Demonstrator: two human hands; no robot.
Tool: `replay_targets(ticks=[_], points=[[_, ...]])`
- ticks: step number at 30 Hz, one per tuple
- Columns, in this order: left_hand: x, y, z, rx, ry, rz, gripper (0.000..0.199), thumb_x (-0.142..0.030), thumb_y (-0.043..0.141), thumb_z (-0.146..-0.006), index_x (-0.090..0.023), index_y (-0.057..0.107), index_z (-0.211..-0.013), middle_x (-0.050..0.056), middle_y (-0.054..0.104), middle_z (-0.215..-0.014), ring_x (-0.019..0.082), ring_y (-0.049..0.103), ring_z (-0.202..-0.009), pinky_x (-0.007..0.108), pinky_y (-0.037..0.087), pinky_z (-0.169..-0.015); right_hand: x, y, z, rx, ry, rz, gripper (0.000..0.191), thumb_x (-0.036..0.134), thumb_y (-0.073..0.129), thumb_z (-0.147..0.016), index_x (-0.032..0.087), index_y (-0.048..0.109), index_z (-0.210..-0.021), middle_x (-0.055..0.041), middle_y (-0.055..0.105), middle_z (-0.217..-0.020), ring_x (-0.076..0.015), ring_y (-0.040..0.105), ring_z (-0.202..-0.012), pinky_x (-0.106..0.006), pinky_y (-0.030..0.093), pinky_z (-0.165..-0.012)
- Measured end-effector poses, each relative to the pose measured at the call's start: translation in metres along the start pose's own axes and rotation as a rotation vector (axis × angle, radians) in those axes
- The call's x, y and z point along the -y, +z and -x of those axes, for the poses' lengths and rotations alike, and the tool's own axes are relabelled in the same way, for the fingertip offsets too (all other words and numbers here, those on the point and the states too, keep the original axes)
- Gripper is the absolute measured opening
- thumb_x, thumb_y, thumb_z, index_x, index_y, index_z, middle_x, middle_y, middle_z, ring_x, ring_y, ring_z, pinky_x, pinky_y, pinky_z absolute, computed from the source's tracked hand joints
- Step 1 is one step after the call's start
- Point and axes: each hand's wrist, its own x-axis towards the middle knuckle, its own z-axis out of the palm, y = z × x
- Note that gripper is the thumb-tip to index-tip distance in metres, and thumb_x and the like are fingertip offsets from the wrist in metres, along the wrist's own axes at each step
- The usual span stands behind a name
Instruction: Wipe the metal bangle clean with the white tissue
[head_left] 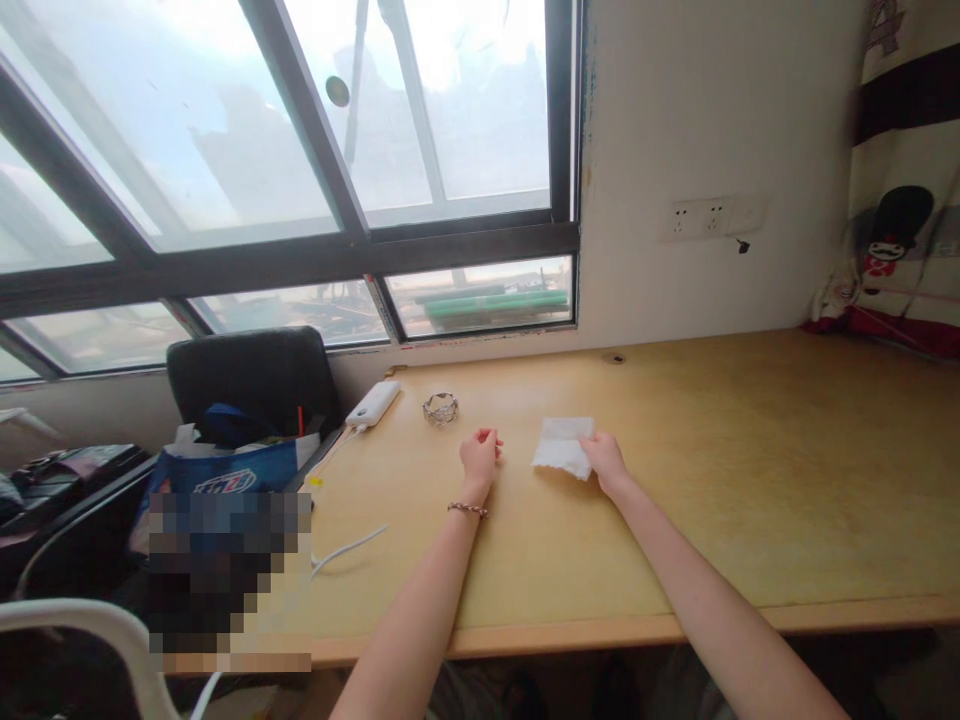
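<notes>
My right hand pinches a white paper tissue by its right edge, thumb on top. The tissue is spread fairly flat, just above or on the tan tabletop; I cannot tell which. To the left of it, my left hand is closed, with its fingers curled inward. Whether it holds anything small is hidden. A braided bracelet circles my left wrist. Beyond the left hand lies a silver openwork metal ring, apart from both hands.
A white power bank with a cable lies near the table's left edge. Another white cable reaches over that edge. Left of the table, a blue bag rests by a black chair. A patterned curtain hangs at the right.
</notes>
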Motion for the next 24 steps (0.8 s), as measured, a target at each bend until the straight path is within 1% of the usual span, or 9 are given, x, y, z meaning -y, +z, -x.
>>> replay_targets(ticks=[2, 3, 5, 7, 9, 12, 15, 19, 24], points=[[0.004, -0.013, -0.011, -0.157, 0.054, -0.201, 0.026, -0.03, 0.047, -0.073, -0.013, 0.058, -0.088, 0.006, 0.06, -0.066, 0.016, 0.055, -0.056, 0.026, 0.041, -0.056, -0.001, 0.0, -0.001, 0.015, 0.016, 0.008, 0.014, 0.026, 0.055, -0.059, 0.016, 0.062, -0.055, -0.0042, 0.064, -0.054, -0.0214, 0.06, -0.059, -0.025, 0.042, -0.046], [0.004, -0.019, -0.016, -0.227, 0.09, -0.292, 0.03, -0.029, 0.048, -0.072, -0.013, 0.055, -0.097, 0.007, 0.06, -0.068, 0.017, 0.056, -0.061, 0.027, 0.041, -0.06, -0.001, 0.0, -0.001, 0.028, 0.018, 0.009, 0.015, 0.027, 0.055, -0.06, 0.016, 0.062, -0.054, -0.0043, 0.063, -0.053, -0.0213, 0.06, -0.058, -0.025, 0.042, -0.046], [0.003, -0.029, -0.025, -0.29, 0.117, -0.425, 0.046, -0.027, 0.051, -0.071, -0.014, 0.045, -0.115, 0.009, 0.061, -0.075, 0.021, 0.058, -0.07, 0.029, 0.039, -0.065, -0.002, 0.001, -0.001, 0.061, 0.006, 0.01, 0.018, 0.03, 0.054, -0.061, 0.016, 0.061, -0.052, -0.0042, 0.063, -0.051, -0.0206, 0.059, -0.057, -0.024, 0.041, -0.045], [0.0, -0.035, -0.033, -0.285, 0.105, -0.49, 0.057, -0.028, 0.055, -0.07, -0.014, 0.037, -0.123, 0.013, 0.061, -0.083, 0.025, 0.058, -0.076, 0.03, 0.038, -0.066, -0.004, 0.003, -0.002, 0.087, -0.015, 0.015, 0.021, 0.033, 0.054, -0.061, 0.017, 0.06, -0.05, -0.0039, 0.061, -0.048, -0.0199, 0.058, -0.055, -0.023, 0.039, -0.043], [-0.003, -0.036, -0.039, -0.262, 0.085, -0.527, 0.06, -0.03, 0.056, -0.07, -0.014, 0.035, -0.125, 0.016, 0.061, -0.088, 0.028, 0.058, -0.079, 0.032, 0.038, -0.066, -0.006, 0.004, -0.003, 0.095, -0.028, 0.026, 0.023, 0.035, 0.054, -0.062, 0.017, 0.06, -0.049, -0.0038, 0.059, -0.045, -0.0193, 0.058, -0.053, -0.023, 0.038, -0.043], [-0.005, -0.035, -0.045, -0.244, 0.069, -0.587, 0.055, -0.034, 0.053, -0.072, -0.016, 0.038, -0.123, 0.018, 0.061, -0.089, 0.03, 0.058, -0.079, 0.034, 0.037, -0.065, -0.006, 0.004, -0.005, 0.078, -0.023, 0.06, 0.026, 0.038, 0.053, -0.062, 0.016, 0.059, -0.048, -0.0037, 0.059, -0.045, -0.0182, 0.056, -0.051, -0.023, 0.036, -0.042], [-0.003, -0.035, -0.049, -0.248, 0.073, -0.601, 0.047, -0.033, 0.051, -0.074, -0.017, 0.043, -0.117, 0.017, 0.061, -0.089, 0.028, 0.058, -0.076, 0.033, 0.038, -0.064, -0.006, 0.004, -0.005, 0.062, -0.017, 0.118, 0.029, 0.04, 0.051, -0.062, 0.016, 0.057, -0.048, -0.0033, 0.059, -0.048, -0.0164, 0.054, -0.05, -0.022, 0.035, -0.041], [0.001, -0.039, -0.051, -0.242, 0.048, -0.564, 0.037, -0.03, 0.049, -0.075, -0.017, 0.045, -0.11, 0.01, 0.062, -0.078, 0.021, 0.058, -0.066, 0.028, 0.038, -0.061, -0.004, 0.004, -0.004, 0.073, -0.013, 0.145, 0.03, 0.042, 0.049, -0.063, 0.015, 0.055, -0.05, -0.0028, 0.059, -0.051, -0.0147, 0.052, -0.05, -0.02, 0.033, -0.041], [0.01, -0.041, -0.054, -0.205, 0.034, -0.546, 0.033, -0.03, 0.048, -0.075, -0.016, 0.046, -0.104, 0.004, 0.059, -0.06, 0.018, 0.057, -0.054, 0.025, 0.038, -0.055, -0.004, 0.004, -0.004, 0.067, -0.013, 0.14, 0.03, 0.041, 0.05, -0.063, 0.015, 0.055, -0.05, -0.0027, 0.058, -0.05, -0.0148, 0.052, -0.05, -0.02, 0.033, -0.041]])
